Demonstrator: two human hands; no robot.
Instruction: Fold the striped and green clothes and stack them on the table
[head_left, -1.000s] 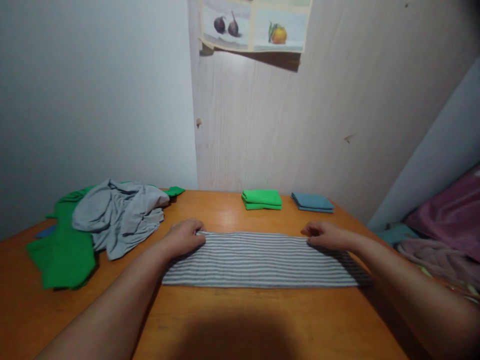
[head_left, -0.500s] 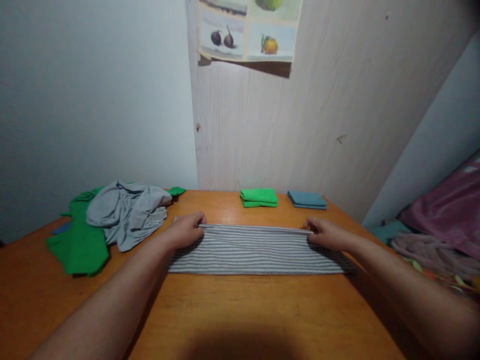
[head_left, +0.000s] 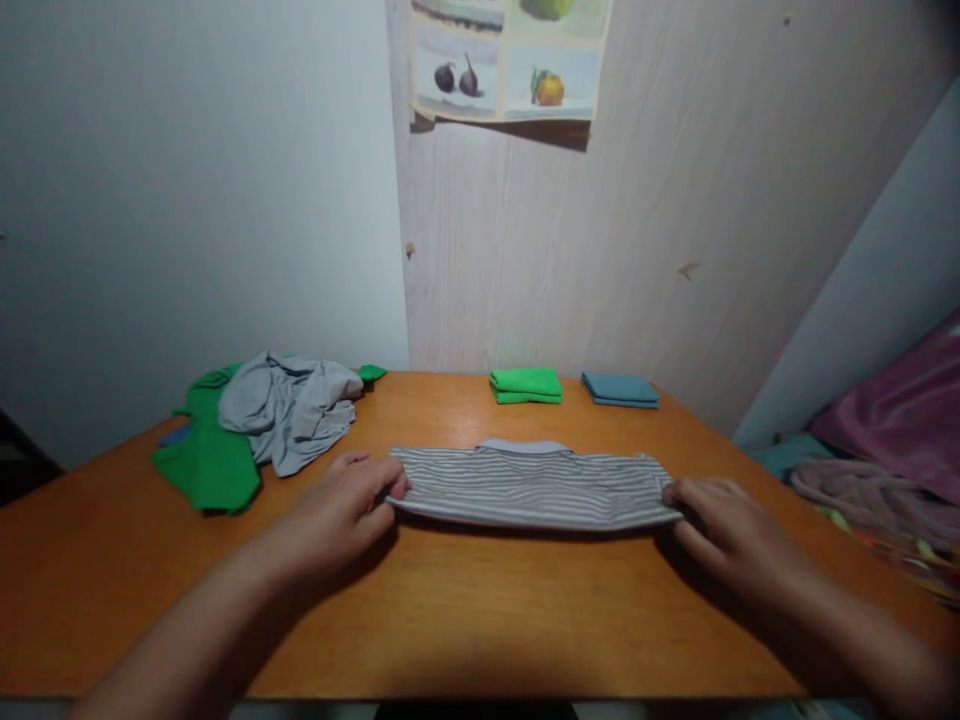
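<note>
A grey-and-white striped shirt [head_left: 531,484] lies folded into a long narrow band across the middle of the orange wooden table [head_left: 465,620], its plain collar showing at the far edge. My left hand [head_left: 345,505] pinches the band's left end with closed fingers. My right hand [head_left: 724,520] grips the right end the same way. Both ends are held at the near edge of the fold.
A crumpled grey garment [head_left: 289,408] lies on green cloth [head_left: 210,460] at the left rear. A folded green piece [head_left: 526,385] and a folded blue piece [head_left: 619,389] sit by the wall. Bedding [head_left: 892,470] lies to the right.
Both hands pulled the shirt's far edge toward me, folding the band narrower and exposing the collar. The hands now sit at the near edge. The view tilted slightly.
</note>
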